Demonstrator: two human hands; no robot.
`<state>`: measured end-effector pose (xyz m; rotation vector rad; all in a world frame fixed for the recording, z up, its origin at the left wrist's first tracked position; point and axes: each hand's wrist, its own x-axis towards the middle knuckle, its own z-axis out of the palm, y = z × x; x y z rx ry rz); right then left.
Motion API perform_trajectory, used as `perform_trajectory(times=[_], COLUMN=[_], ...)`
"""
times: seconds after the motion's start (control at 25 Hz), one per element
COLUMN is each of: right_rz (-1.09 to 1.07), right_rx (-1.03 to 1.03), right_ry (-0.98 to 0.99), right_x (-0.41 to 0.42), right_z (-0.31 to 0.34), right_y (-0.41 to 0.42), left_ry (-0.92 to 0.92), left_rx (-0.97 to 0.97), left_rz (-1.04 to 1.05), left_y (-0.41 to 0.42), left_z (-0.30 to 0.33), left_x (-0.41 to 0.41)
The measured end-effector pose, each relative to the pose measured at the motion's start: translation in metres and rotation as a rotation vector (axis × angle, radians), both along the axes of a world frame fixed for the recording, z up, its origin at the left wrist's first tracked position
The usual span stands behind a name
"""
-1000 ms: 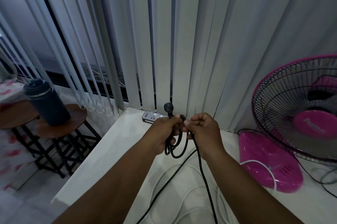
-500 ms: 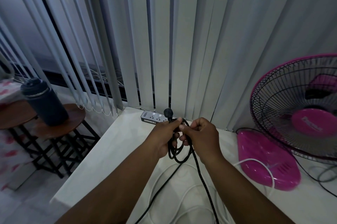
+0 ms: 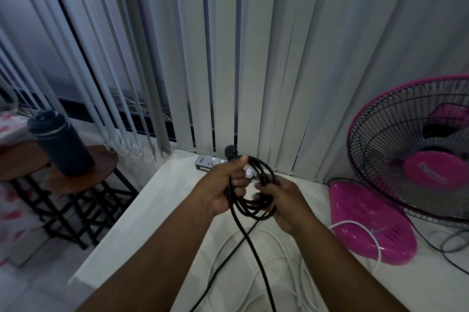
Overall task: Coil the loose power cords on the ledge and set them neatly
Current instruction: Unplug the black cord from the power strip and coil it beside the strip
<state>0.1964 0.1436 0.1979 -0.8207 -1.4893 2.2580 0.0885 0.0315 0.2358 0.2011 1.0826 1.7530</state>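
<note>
A black power cord [image 3: 253,206] hangs in several loops between both hands above the white ledge [image 3: 162,205]. My left hand [image 3: 223,185] grips the top of the loops, with the cord's black plug [image 3: 230,152] sticking up past the thumb. My right hand [image 3: 284,200] holds the right side of the coil, its fingers curled around the strands. Two loose black strands drop from the coil towards me. A white cord [image 3: 253,261] lies in loose curves on the ledge under my forearms.
A power strip [image 3: 206,162] sits at the back of the ledge against the vertical blinds. A pink fan [image 3: 416,159] stands at the right, its base [image 3: 365,223] on the ledge with thin cables beside it. A dark bottle [image 3: 61,144] stands on a round side table at left.
The black coil has grown wider and gained a loop. My right hand has slid down and to the right along the coil; my left hand keeps hold of the top.
</note>
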Motion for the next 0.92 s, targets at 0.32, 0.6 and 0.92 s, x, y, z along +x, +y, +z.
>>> perform_trajectory(times=[0.32, 0.6, 0.92], right_rz=[-0.029, -0.118, -0.119], right_rx=[-0.113, -0.051, -0.06], right_ry=[0.121, -0.051, 0.096], right_x=[0.0, -0.004, -0.007], right_z=[0.001, 0.003, 0.005], right_y=[-0.004, -0.013, -0.013], left_ry=[0.034, -0.038, -0.038], left_rx=[-0.177, -0.175, -0.035], left_rz=[0.241, 0.056, -0.045], left_y=[-0.004, -0.005, -0.008], left_z=[-0.01, 0.002, 0.01], left_x=[-0.007, -0.003, -0.001])
